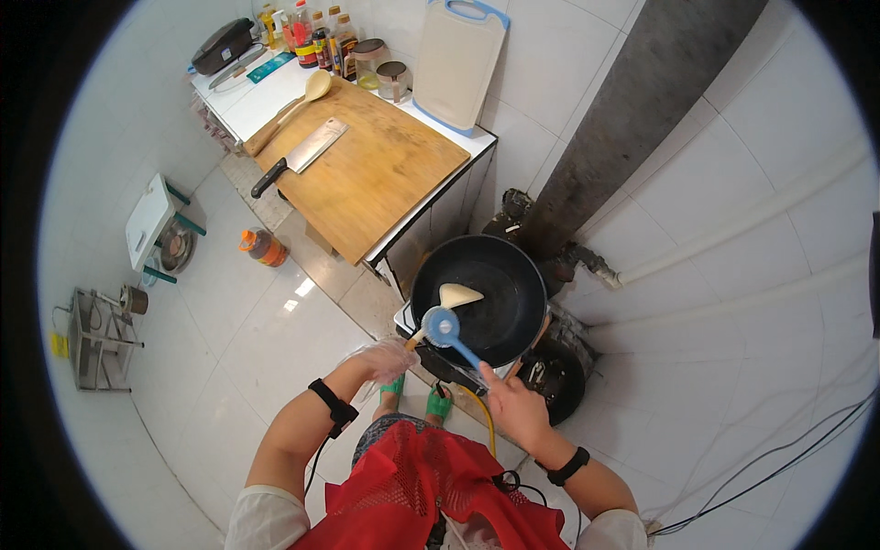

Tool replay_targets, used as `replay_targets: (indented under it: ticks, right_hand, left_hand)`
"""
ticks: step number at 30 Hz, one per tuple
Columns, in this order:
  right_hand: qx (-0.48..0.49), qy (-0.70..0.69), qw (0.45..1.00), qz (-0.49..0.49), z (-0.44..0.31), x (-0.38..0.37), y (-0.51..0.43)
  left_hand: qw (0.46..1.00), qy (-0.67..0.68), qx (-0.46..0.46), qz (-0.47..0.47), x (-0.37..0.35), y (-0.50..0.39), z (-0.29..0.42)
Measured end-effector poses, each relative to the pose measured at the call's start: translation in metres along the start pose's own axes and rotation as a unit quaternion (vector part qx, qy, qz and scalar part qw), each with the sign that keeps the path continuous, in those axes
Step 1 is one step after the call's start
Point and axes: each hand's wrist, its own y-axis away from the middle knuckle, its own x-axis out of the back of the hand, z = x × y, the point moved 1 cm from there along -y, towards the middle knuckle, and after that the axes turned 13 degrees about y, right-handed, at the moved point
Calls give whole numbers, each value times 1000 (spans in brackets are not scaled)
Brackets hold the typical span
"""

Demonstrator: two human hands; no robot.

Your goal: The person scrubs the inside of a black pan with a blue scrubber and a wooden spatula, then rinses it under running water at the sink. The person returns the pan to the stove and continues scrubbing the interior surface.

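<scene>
A black wok (505, 275) stands before me on a stove. My left hand (388, 359), in a clear plastic glove, is closed on the handle of a cream-coloured spatula (459, 295), whose blade is over the wok. In my right hand (515, 402) is a blue round-headed dish brush (441, 326). The brush head is at the wok's near left rim and overlaps the spatula's neck; whether the two touch I cannot tell.
Left of the wok, a wooden cutting board (392, 165) bears a cleaver (320, 144) and a ladle (317, 86). Bottles (322, 41) and glass jars (392, 82) line the counter's back. A dark pan (560, 385) is right of the stove. An orange-capped bottle (265, 248) is on the floor.
</scene>
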Motion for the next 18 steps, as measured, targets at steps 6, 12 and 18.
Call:
replay_targets:
  ticks: [6, 12, 18]
  right_hand:
    - [36, 188, 974, 124, -5, -29, -26]
    - [-119, 167, 977, 50, 31, -49, -64]
    - [-163, 144, 975, -49, 37, -75, -58]
  left_hand:
    - [1000, 13, 7, -1, -6, 4, 7]
    - [993, 111, 22, -19, -6, 6, 10]
    - [991, 132, -14, 2, -7, 9, -4]
